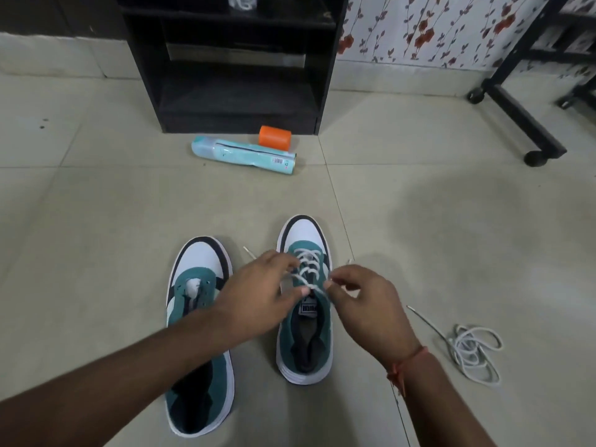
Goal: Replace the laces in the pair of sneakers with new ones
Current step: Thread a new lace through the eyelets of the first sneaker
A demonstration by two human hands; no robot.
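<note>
Two teal and white sneakers stand side by side on the tiled floor. The right sneaker [306, 321] carries a white lace [306, 266] threaded across its upper eyelets. My left hand [258, 291] pinches the lace on the shoe's left side, and its loose tip sticks out beyond the fingers. My right hand [364, 298] pinches the other end of the lace on the right side. The left sneaker [200, 317] has no lace in its eyelets, and my left forearm crosses over it. A loose white lace [474, 353] lies coiled on the floor to the right.
A light blue flat package [242, 154] and an orange cylinder [274, 138] lie on the floor ahead, in front of a black shelf unit [225, 62]. A black wheeled frame [522, 121] stands at the right by the flowered wall.
</note>
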